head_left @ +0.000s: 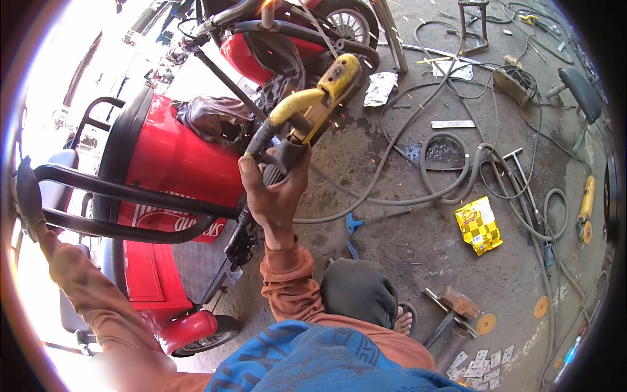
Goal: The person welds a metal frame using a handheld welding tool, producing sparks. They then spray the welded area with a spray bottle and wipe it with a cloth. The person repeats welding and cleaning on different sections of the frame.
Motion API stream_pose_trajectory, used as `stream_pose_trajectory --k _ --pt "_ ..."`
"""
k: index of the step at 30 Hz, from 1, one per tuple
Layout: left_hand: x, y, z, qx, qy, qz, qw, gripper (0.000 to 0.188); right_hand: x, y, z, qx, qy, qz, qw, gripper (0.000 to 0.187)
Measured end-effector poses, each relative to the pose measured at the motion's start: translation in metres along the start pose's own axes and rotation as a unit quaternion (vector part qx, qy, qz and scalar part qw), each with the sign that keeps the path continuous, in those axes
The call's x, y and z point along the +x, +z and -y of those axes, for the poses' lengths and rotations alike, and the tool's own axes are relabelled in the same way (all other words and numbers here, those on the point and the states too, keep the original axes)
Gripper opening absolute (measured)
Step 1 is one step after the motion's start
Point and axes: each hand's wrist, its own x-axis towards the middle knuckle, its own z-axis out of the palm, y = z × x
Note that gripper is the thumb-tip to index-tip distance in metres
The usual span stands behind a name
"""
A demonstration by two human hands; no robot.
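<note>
My right hand [277, 193] is wrapped round the dark handle of a yellow welding electrode holder [339, 75] with a curved yellow lever. A thin electrode rod [318, 26] runs from its jaws toward the upper edge. Orange sparks fly around the holder, and a bright glow shows on a metal tube [268, 13] at the top. At the far left rim, my left hand [29, 202] looks dark and sits against the end of a black tubular frame [117, 186]; its fingers are too unclear to read. The frame is beside a red vehicle body [183, 144].
Grey hoses and cables [372, 196] loop across the concrete floor. A yellow packet [479, 225], a hammer [450, 310], a blue-handled tool [354, 223] and cutting discs [486, 323] lie around. A yellow angle grinder [588, 202] is at the right. A red motorcycle [238, 59] stands ahead.
</note>
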Motion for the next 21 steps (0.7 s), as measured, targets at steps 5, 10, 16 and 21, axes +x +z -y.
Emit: stream_pose_trajectory --k 5,10,16,21 --pt "-0.008 -0.004 -0.005 0.079 0.04 -0.039 0.995 0.048 -0.001 -0.001 -0.001 -0.018 0.017 0.021 0.999 0.085" --pt "-0.011 -0.007 -0.005 0.146 0.068 -0.068 0.985 0.048 0.002 -0.001 -0.004 0.007 0.03 0.035 0.999 0.083" --pt "-0.005 -0.008 0.005 0.167 0.089 -0.052 0.981 0.047 0.001 0.0 -0.005 -0.015 0.022 0.033 0.999 0.08" --pt "-0.002 -0.004 0.018 0.145 0.094 -0.068 0.983 0.047 0.002 -0.002 -0.006 -0.053 0.02 0.032 0.998 0.075"
